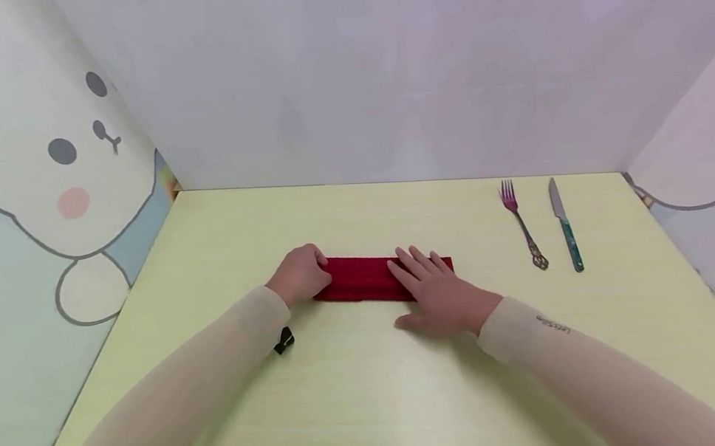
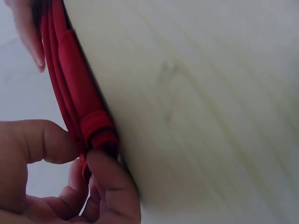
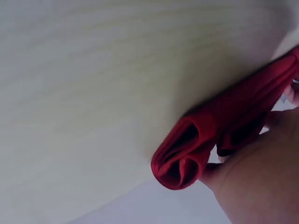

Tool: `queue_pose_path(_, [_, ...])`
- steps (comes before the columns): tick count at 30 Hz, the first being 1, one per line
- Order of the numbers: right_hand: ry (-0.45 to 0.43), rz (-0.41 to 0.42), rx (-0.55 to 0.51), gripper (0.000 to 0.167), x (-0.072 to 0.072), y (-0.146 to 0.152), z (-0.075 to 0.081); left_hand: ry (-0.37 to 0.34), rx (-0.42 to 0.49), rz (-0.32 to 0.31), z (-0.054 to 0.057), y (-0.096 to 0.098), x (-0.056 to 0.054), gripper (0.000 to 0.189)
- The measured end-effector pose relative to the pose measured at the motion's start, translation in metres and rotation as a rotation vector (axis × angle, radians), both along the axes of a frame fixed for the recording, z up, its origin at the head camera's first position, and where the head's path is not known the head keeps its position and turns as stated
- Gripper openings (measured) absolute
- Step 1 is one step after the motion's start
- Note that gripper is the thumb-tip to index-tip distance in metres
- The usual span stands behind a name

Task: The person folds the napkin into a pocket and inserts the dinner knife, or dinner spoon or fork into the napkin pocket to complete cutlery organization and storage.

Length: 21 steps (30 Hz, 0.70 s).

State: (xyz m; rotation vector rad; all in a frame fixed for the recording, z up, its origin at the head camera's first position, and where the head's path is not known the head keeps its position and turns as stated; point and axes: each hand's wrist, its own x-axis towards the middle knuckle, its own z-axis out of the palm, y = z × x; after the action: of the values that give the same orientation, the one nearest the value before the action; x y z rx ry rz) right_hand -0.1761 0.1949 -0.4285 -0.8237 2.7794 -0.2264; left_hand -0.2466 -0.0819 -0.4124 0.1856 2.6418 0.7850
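Note:
A red cloth (image 1: 364,279), folded into a long flat strip, lies across the middle of the table. At its left end my left hand (image 1: 300,275) pinches the folded layers between thumb and fingers; the left wrist view shows these layers (image 2: 77,79) stacked edge-on. My right hand (image 1: 439,296) rests on the strip's right part, fingers spread and extended, palm down, with the thumb off the cloth's near edge. Rolled, looped folds (image 3: 180,161) show at the cloth's end in the right wrist view.
A fork (image 1: 521,225) and a knife with a green handle (image 1: 566,225) lie side by side at the table's right. A small black object (image 1: 284,340) shows beside the left cuff. A pale wall (image 1: 368,88) borders the table's (image 1: 366,400) far edge.

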Motion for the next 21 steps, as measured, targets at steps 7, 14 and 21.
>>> queue_pose_path(7, [-0.013,0.031,0.092,0.099,0.005,-0.001,-0.010,-0.011,-0.020,0.003,0.002,0.000,0.002,0.027])
queue_pose_path(14, [-0.012,0.020,0.112,0.110,0.009,-0.004,-0.015,0.065,-0.152,-0.076,0.004,0.003,0.003,0.026])
queue_pose_path(21, [0.002,0.022,0.175,0.119,0.008,-0.005,-0.017,0.416,-0.404,-0.456,0.000,0.031,0.011,0.056])
